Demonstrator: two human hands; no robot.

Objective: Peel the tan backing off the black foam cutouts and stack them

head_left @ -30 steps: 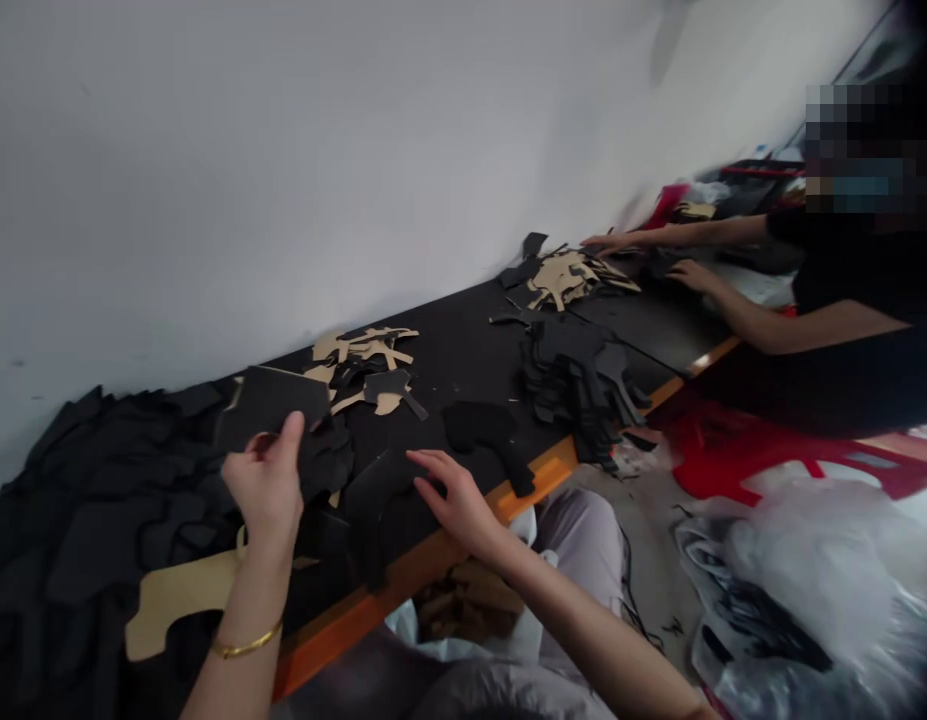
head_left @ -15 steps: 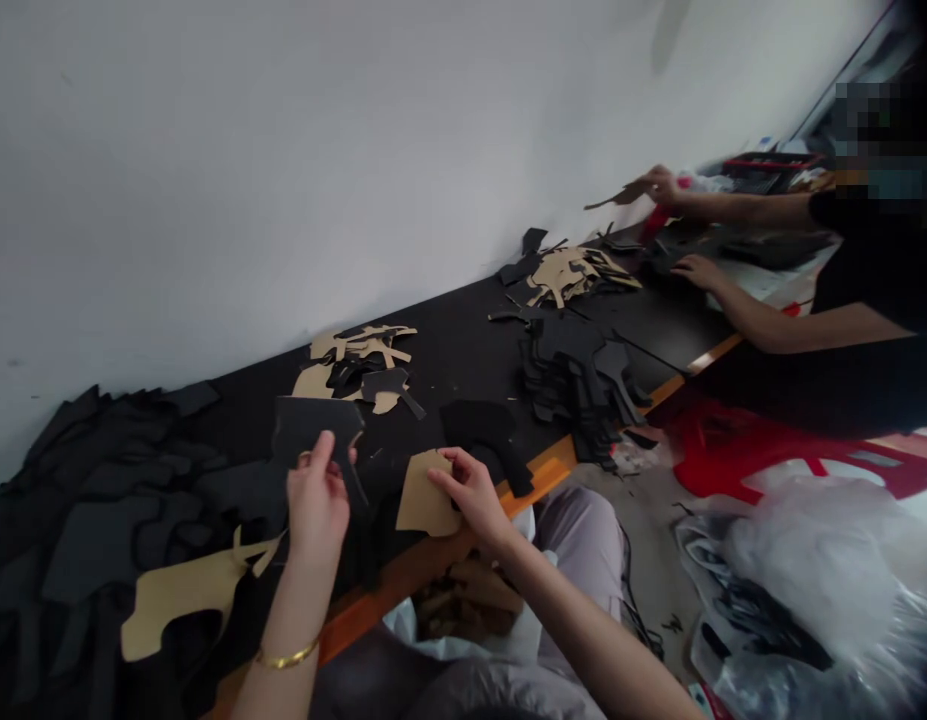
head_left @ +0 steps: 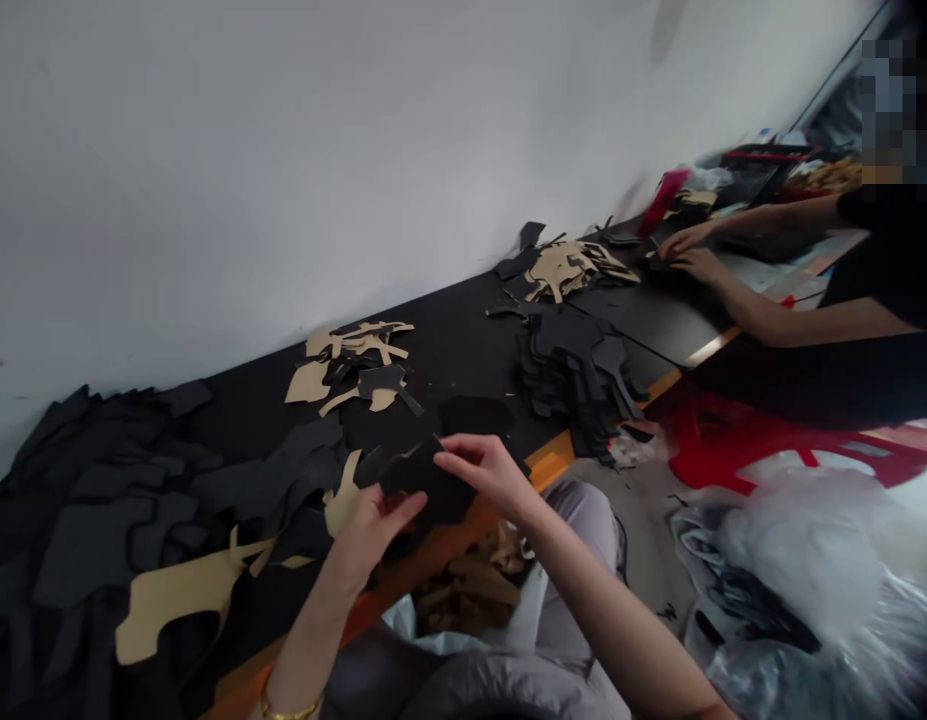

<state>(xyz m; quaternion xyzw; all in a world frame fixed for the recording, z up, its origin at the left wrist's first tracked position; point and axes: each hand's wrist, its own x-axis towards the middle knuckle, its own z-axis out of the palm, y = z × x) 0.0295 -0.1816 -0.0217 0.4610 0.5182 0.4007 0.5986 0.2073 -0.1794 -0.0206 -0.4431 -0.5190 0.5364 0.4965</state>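
Holds the flat black piece (head_left: 440, 490) near the front of the worktop (head_left: 463, 340), pinched at its left side by the left hand (head_left: 362, 540) and far edge by the right hand (head_left: 497, 480), equally close, long way unclear.

Dim overall — soft shadows, blurred hands, dark corner

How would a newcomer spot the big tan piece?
Find the black table against the wall. At its left end is a heap of dark pieces; the tan piece lies at its front right. It's broad and pale; its neighbours are dark.
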